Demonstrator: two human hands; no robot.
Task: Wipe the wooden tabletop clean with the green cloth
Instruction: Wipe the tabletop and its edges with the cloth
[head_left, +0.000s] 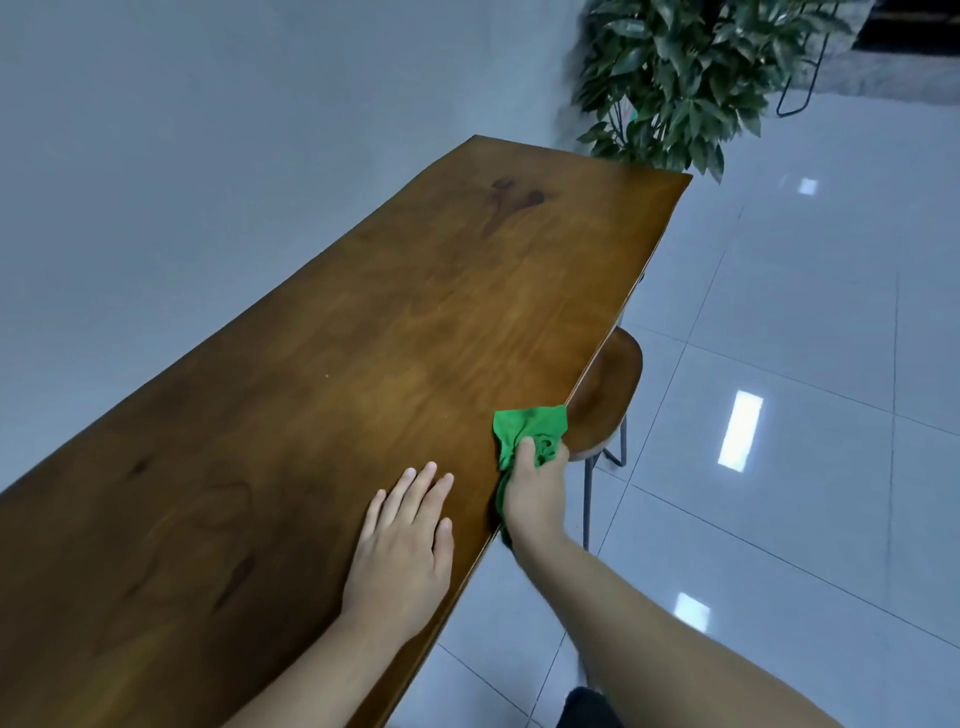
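A long brown wooden tabletop (363, 338) runs from the lower left toward the upper right. The green cloth (527, 428) is bunched at the table's right edge, partly hanging over it. My right hand (535, 493) grips the cloth at that edge, with its fingers wrapped around the fabric. My left hand (405, 540) lies flat on the wood beside it, palm down with fingers spread, holding nothing. Dark grain marks (514, 200) show near the table's far end.
A wooden stool (602, 400) with metal legs is tucked under the table's right edge. A leafy potted plant (691, 78) stands beyond the far end. A grey wall runs along the left side. Glossy white floor tiles (805, 364) lie to the right.
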